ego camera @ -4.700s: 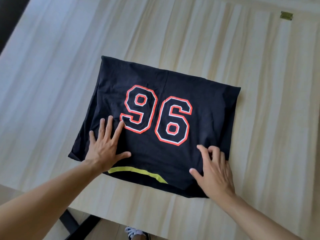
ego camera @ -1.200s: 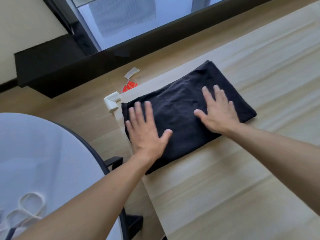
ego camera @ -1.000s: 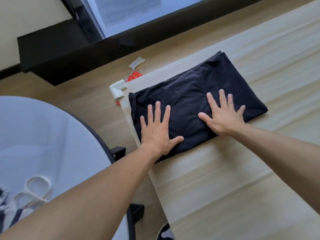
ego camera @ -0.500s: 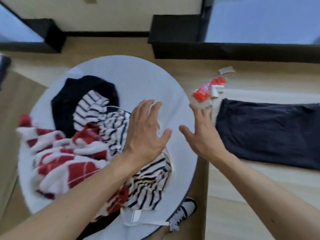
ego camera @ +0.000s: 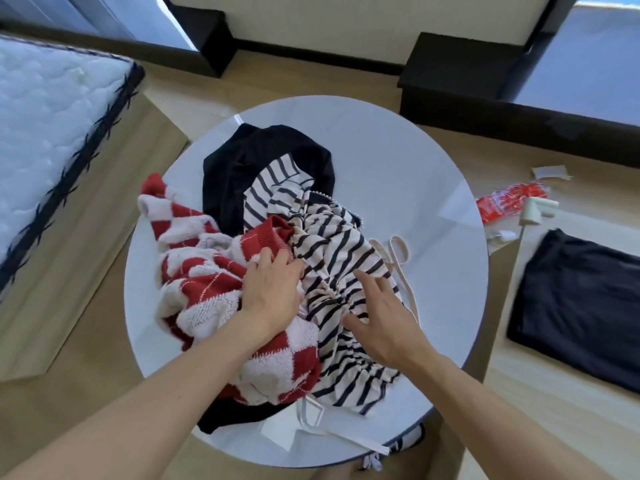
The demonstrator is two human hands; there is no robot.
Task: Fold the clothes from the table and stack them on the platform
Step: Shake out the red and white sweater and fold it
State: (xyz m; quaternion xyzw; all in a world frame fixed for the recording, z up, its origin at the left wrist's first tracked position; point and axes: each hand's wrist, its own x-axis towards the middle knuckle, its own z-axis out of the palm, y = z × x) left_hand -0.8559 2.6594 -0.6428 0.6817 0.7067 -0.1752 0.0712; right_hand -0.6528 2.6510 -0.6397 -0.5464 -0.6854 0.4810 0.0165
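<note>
Left hand [ego camera: 273, 292] seems to clutch the red sweater [ego camera: 204, 282]; right hand [ego camera: 384, 323] rests open on the striped top [ego camera: 332, 251]. The clothes are tangled, so lifting one could drag others off the surface [ego camera: 398, 161].

Bright daylight fills the scene, coming from the windows [ego camera: 595, 46] along the far side. The white worktop [ego camera: 415, 188] carries a pale glare on its right half. Shadows are soft. The red and white knit [ego camera: 204, 292] at centre is sharp, its stitches legible; the folded black garment [ego camera: 581, 306] at right smears with motion blur. Wide-angle distortion bows the mattress [ego camera: 45, 126] edge at left.
</note>
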